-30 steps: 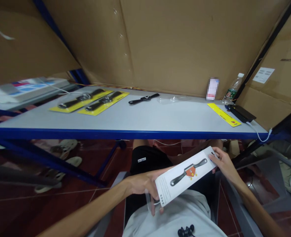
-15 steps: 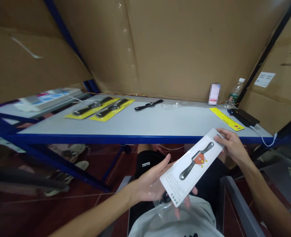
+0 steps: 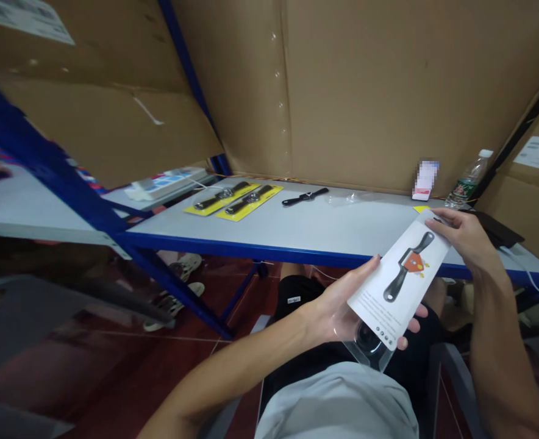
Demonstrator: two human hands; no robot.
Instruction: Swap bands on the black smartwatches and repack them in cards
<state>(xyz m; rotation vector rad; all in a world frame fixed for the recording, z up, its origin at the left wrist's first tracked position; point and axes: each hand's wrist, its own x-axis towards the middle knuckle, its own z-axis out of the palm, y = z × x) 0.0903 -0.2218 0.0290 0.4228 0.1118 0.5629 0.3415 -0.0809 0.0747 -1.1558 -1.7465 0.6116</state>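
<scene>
A white backing card (image 3: 400,274) printed with a spokeshave is held tilted over my lap. My right hand (image 3: 468,238) pinches its upper end between thumb and fingers. My left hand (image 3: 338,311) cups a clear plastic blister (image 3: 379,358) from beneath, its fingertips curling round the card's right edge. Inside the blister, a black handle end shows below the card; the rest is hidden. On the table, a loose black spokeshave (image 3: 305,197) lies left of some clear plastic (image 3: 349,198). Two packed spokeshaves (image 3: 250,201) rest on yellow cards farther left.
The grey table (image 3: 260,235) has a blue front edge. At its right stand a phone (image 3: 425,181) and a bottle (image 3: 464,186), near a black case (image 3: 498,228) with a white cable. A power strip (image 3: 169,183) lies left. Cardboard walls surround the table.
The view has swung left. Both hands have lifted the card slightly, and it stands steeper. My left fingers have curled in round the card and blister, showing more of the blister below.
</scene>
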